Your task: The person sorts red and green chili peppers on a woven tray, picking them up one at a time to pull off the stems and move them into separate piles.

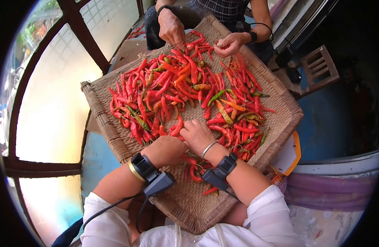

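My left hand (166, 150) is closed, fingertips turned inward, with a red chili pepper (177, 126) at them. My right hand (197, 138) meets it from the right, its fingers bent and pressed together. The hands' backs hide most of the fingertips, and I cannot make out what the right one pinches. Both are just above a square woven tray (185, 214). In front of them is a broad pile of red chili peppers (156, 88), with some green and orange ones mixed in. A smaller group of red peppers (193, 173) lies beneath my wrists.
Across the tray, another person's hands (171, 28) are at the far peppers. A wooden stool or chair (320, 68) stands at the right. Windows with dark frames (49, 168) run along the left. Cables hang from the devices on my wrists.
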A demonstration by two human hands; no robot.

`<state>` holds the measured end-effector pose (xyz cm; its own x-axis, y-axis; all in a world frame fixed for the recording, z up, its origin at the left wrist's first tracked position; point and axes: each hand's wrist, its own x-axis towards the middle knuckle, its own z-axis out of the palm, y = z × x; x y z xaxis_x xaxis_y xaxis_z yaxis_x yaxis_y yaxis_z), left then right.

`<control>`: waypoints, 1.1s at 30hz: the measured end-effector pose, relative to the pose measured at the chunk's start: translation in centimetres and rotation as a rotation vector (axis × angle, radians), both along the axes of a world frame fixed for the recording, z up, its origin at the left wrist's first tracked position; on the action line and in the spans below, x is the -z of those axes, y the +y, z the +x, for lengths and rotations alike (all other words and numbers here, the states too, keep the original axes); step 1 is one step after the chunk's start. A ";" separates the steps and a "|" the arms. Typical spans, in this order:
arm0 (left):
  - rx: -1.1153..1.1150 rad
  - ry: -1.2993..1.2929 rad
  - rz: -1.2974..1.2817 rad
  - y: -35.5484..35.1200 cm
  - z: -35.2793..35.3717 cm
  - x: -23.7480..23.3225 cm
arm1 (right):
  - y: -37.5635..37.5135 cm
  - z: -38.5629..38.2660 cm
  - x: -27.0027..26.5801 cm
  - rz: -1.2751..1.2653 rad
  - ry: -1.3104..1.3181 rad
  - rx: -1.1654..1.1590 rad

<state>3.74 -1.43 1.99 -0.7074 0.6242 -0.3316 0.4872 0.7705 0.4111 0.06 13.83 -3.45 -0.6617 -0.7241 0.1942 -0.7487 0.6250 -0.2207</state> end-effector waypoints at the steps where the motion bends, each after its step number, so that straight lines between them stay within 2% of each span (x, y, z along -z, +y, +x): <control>1: -0.005 -0.013 -0.030 0.1 0.0 -0.2 | -0.1 0.1 0.0 0.002 -0.006 0.003; 5: 0.021 -0.020 -0.054 -0.1 -0.1 -0.1 | 0.6 -0.5 -0.6 0.033 0.007 0.002; 7: 0.030 0.010 -0.010 -0.3 -0.2 0.2 | 1.5 -1.1 -3.5 0.021 -0.227 0.103; 10: 0.017 0.014 0.057 -0.3 -0.2 -0.6 | 3.9 -2.5 -6.9 -0.059 -0.214 0.190; 14: 0.000 -0.021 0.174 -0.5 -0.6 -0.8 | 7.1 -3.9 -9.0 -0.281 -0.054 0.380; 16: -0.016 -0.038 0.207 -0.5 -0.7 -0.7 | 7.6 -4.1 -9.3 -0.298 0.010 0.445; 18: -0.033 -0.058 0.242 -0.6 -1.0 -0.7 | 7.7 -4.2 -9.4 -0.245 0.390 0.503; 19: -0.064 -0.065 0.285 -0.6 -1.2 -0.8 | 7.3 -3.6 -9.6 -0.278 0.274 0.476; 20: -0.094 -0.073 0.328 -0.7 -1.4 -0.8 | 6.8 -3.1 -9.5 -0.278 0.274 0.475; 22: -0.151 -0.097 0.382 -1.0 -1.8 -0.8 | 5.7 -2.0 -9.3 -0.338 -0.114 0.318; 24: -0.205 -0.118 0.433 -1.3 -2.2 -0.6 | 4.9 -1.1 -8.8 -0.295 -0.203 0.301; 26: -0.355 -0.255 0.537 -1.4 -2.5 -0.2 | 4.7 -0.8 -8.7 -0.249 -0.291 0.288; 27: -0.413 -0.361 0.487 -1.2 -2.6 -1.3 | 4.8 -0.8 -8.7 -0.347 -0.477 0.318; 28: -0.410 -0.362 0.486 -1.2 -2.6 -1.0 | 4.8 -0.9 -8.7 -0.446 -0.664 0.346; 29: -0.460 -0.434 0.579 -1.3 -2.7 -0.2 | 4.9 -1.0 -8.5 -0.515 -0.795 0.341; 30: -0.509 -0.506 0.672 -1.2 -2.7 0.0 | 4.8 -0.8 -9.0 -0.518 -0.792 0.344; 32: -0.581 -0.596 0.743 -0.9 -2.5 -0.8 | 4.4 0.0 -10.3 -0.723 -1.112 0.234; 33: -0.660 -0.688 0.815 -0.8 -2.4 -1.3 | 4.3 0.0 -9.5 -0.736 -1.139 0.145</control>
